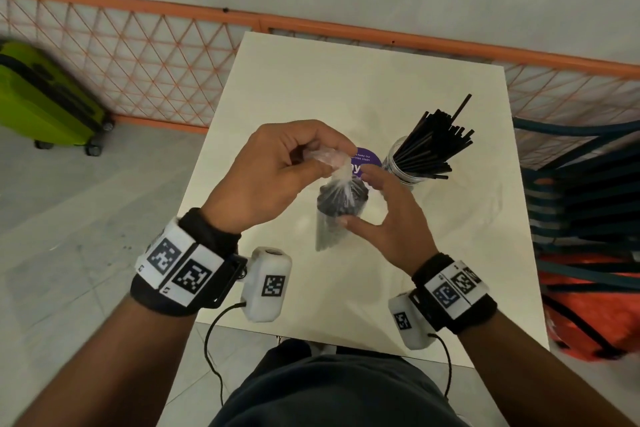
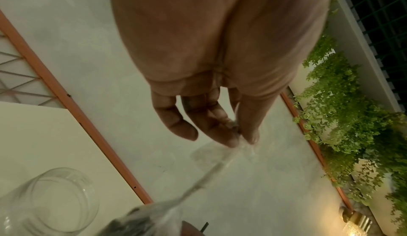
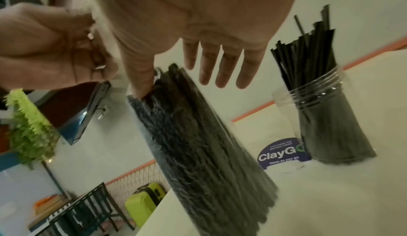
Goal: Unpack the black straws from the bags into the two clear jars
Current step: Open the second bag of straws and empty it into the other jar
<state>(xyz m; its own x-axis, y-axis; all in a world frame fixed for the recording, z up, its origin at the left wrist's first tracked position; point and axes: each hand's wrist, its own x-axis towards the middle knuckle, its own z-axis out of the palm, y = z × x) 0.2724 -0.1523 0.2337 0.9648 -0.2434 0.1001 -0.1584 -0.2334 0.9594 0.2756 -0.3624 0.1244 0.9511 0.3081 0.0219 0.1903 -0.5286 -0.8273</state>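
L fingers [image 2: 222, 132] + thumb pinched tight on twisted neck of clear bag [image 1: 341, 199], pulling it up; rest of left hand [image 1: 273, 170] curled round the plastic. Neck looks untied or coming untied, can't tell which (blur).

Right hand [image 1: 391, 215]: fingers straight, slightly spread, not closed on anything. Thumb tip touches side of bag near top of the bundle; the fingers [image 3: 222, 65] stand past the bag's far side, contact not clear. Reads as steadying, not gripping.

Bag full of black straws [image 3: 198, 135], held upright, leaning a bit, over near-centre of the white table [image 1: 284, 80]. Whether its bottom end touches the table: can't tell.

Outward: jar w/ straws [image 1: 405, 163] stands just right of the hands, straws fanned out above the rim, one sticking up higher. Purple round sticker [image 1: 363, 158] on tabletop between bag and that jar. Second jar [image 2: 50, 203], empty, stands on table beside the bag in left wrist view; not made out in head view.

Progress, my read: roughly half. One jar loaded, so one bag's worth seems done. Left: open this bag fully, get straws out, drop into empty jar. No other bags in sight.

Risk: loose straws may slide out sideways once neck opens.
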